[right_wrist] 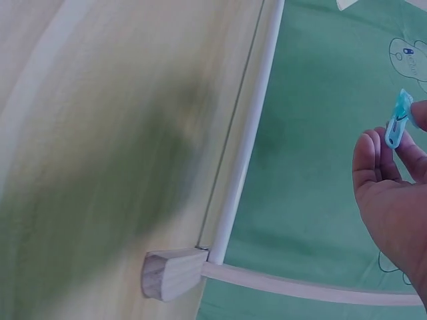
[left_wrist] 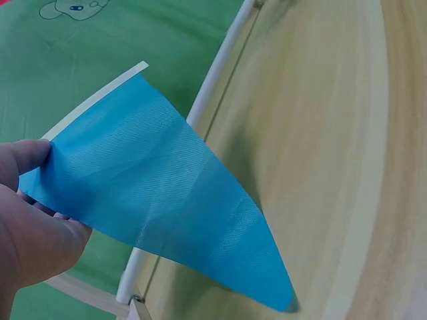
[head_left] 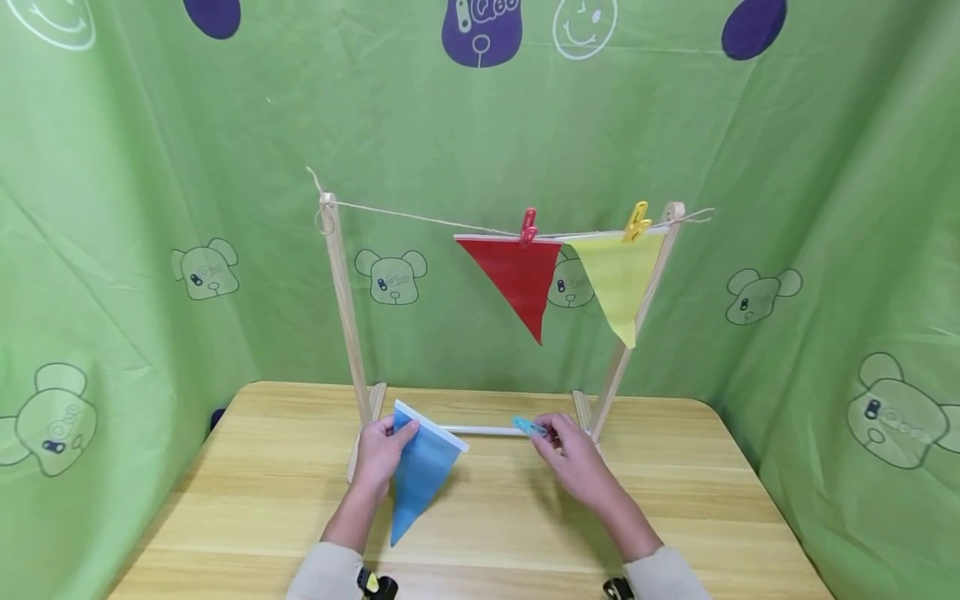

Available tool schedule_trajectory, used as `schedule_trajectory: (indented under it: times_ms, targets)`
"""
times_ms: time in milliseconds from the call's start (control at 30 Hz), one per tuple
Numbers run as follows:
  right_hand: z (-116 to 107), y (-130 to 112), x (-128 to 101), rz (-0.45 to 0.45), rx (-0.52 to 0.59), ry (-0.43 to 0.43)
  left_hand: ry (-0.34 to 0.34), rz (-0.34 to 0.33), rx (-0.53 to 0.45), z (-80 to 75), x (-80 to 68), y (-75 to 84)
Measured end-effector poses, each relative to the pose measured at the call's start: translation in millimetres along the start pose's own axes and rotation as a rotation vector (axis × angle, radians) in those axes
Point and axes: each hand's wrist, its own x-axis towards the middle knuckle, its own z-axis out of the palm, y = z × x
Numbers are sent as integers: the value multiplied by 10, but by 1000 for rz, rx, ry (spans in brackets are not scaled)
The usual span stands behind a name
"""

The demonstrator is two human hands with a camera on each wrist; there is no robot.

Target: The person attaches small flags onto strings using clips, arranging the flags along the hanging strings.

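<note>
My left hand point(head_left: 380, 452) pinches a blue triangular pennant point(head_left: 424, 471) near one end of its white top edge, and the pennant's point hangs down over the table. In the left wrist view the thumb lies on the front of the blue cloth, with the other fingers behind it. A small light-blue clothespin point(right_wrist: 398, 120) is held between the thumb and fingers of my right hand point(head_left: 573, 458). Behind the hands, a red pennant point(head_left: 521, 271) hangs from a string point(head_left: 420, 218) by a red clothespin point(head_left: 528, 227). To its right hangs a yellow pennant point(head_left: 618, 279) under a yellow clothespin point(head_left: 637, 222).
The string runs between two wooden posts, a left post point(head_left: 345, 308) and a right post point(head_left: 617, 375). A white bar point(head_left: 480, 430) joins the posts low down. The stand is on a wooden table point(head_left: 247, 500), and a green printed curtain point(head_left: 465, 142) surrounds it.
</note>
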Motion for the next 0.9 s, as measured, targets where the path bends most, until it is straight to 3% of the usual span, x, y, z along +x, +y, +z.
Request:
schedule_trajectory:
  times_ms: [633, 900]
  targets:
    - [-142, -238, 84, -79, 12, 0, 20, -10, -84, -19, -48, 296]
    - [-258, -348, 159, -144, -32, 40, 35, 21, -85, -16, -59, 405]
